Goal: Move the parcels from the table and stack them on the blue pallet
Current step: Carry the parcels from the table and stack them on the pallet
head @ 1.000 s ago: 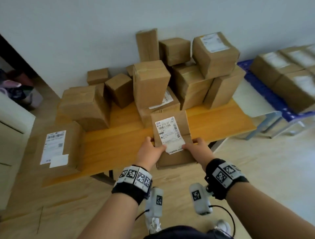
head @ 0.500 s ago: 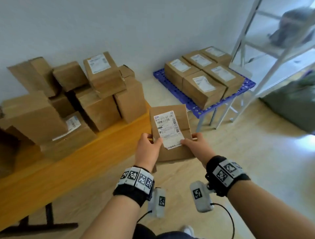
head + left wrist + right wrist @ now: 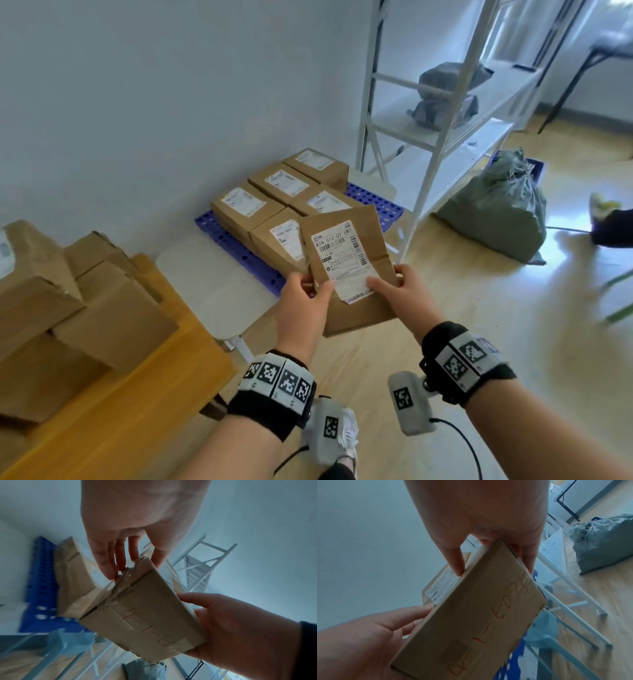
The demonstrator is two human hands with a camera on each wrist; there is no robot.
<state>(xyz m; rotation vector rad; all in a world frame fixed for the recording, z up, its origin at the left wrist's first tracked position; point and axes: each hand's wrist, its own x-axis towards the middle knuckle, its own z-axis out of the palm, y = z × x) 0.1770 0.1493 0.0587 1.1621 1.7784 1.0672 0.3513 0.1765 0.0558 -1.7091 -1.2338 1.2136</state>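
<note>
In the head view, a flat parcel (image 3: 346,270) is held in the air between the left hand (image 3: 303,305) and the right hand (image 3: 399,294), each hand closed on one side edge, thumbs on the label face. Just beyond the hands, the blue pallet (image 3: 387,209) is seen with five parcels (image 3: 246,209) already laid on it in one layer, labels up. Behind the left hand, the wooden table (image 3: 137,394) carries many more boxes (image 3: 102,308). The task is judged as partly done: one layer is on the pallet, this parcel is on its way, and most of the pile is left.

In the left wrist view, the underside of the parcel (image 3: 145,612) is shown, with tape and red handwriting that the head view does not show. The left fingers (image 3: 106,563) are pressed on its end and the right hand (image 3: 231,628) is wrapped under it.

In the right wrist view, the same red writing is seen more clearly on the parcel (image 3: 479,615). The right thumb (image 3: 455,559) is pinched on the label side. A grey sack (image 3: 604,540) lies on the floor beyond the right hand.
</note>
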